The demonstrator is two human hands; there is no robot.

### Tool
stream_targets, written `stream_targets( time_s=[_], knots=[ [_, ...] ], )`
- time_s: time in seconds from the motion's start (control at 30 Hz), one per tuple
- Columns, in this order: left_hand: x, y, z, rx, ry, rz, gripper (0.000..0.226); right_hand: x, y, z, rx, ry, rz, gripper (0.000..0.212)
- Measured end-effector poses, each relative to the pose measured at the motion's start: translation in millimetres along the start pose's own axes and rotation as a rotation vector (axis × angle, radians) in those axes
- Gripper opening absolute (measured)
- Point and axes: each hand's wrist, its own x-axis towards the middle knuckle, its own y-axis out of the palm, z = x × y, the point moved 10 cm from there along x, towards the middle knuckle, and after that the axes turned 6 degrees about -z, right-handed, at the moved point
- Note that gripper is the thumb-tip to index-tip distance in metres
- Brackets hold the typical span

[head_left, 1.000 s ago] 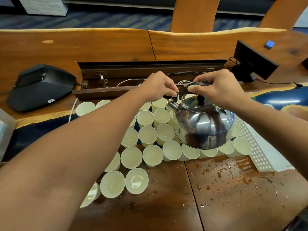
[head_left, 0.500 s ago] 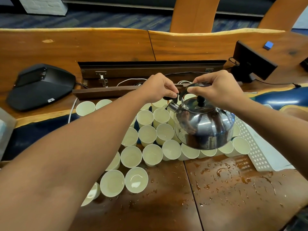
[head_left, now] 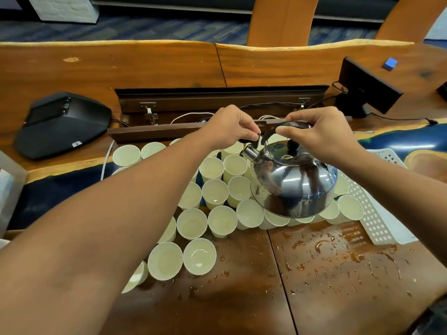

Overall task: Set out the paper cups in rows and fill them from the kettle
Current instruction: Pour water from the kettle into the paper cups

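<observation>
i see the shiny kettle (head_left: 294, 182) held up in the air over the paper cups (head_left: 215, 194). my right hand (head_left: 321, 135) has its fingers (head_left: 286, 129) curled round the black handle on top of the kettle. my left hand (head_left: 229, 128) pinches the small black spout cap (head_left: 256, 140) at the front of the kettle, just above the silver spout (head_left: 250, 153). the spout points to the left, over the cups in the back rows. i cannot tell if any water is coming out.

the cups stand close together in slanted rows on the worktop (head_left: 242, 293), and most of them touch each other. the kettle hides some of the cups on the right. some near cups have a bit of water shining inside. one cup (head_left: 199, 256) at the front shows a bright ring of water at its bottom.

the brown worktop is wet, with many drops and little puddles (head_left: 321, 245) in front of the cups, mostly to the right. a white tray with holes (head_left: 377, 213) lies at the right, just beside the cups. a black speaker box (head_left: 63, 124) sits far to the left. a small black screen (head_left: 367, 88) stands at the back right. a little blue block (head_left: 390, 62) lies behind it.
</observation>
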Motion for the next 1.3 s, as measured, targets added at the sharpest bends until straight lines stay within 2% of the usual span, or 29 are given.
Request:
stream_targets(
  time_s=[0.43, 0.77, 1.13, 1.3],
  knots=[
    [-16.8, 5.4, -17.5, -0.006, 0.042, 0.06, 0.013, -23.4, -19.0, 4.1, 0.015, -0.015, -0.006, 0.038],
    [-32.7, 18.1, -14.4, -0.028, 0.03, 0.098, 0.012, -41.6, -13.9, 3.0, 0.015, -0.024, 0.052, 0.017],
    [-36.0, 26.7, -1.4, -0.028, 0.002, 0.109, 0.013, -45.4, -5.2, -2.5, -0.031, 0.016, 0.061, 0.016],
    [-36.9, 28.6, -0.3, -0.052, 0.0, 0.106, 0.012, -45.7, -3.8, 0.8, -0.048, 0.025, 0.07, 0.029]
  ],
)
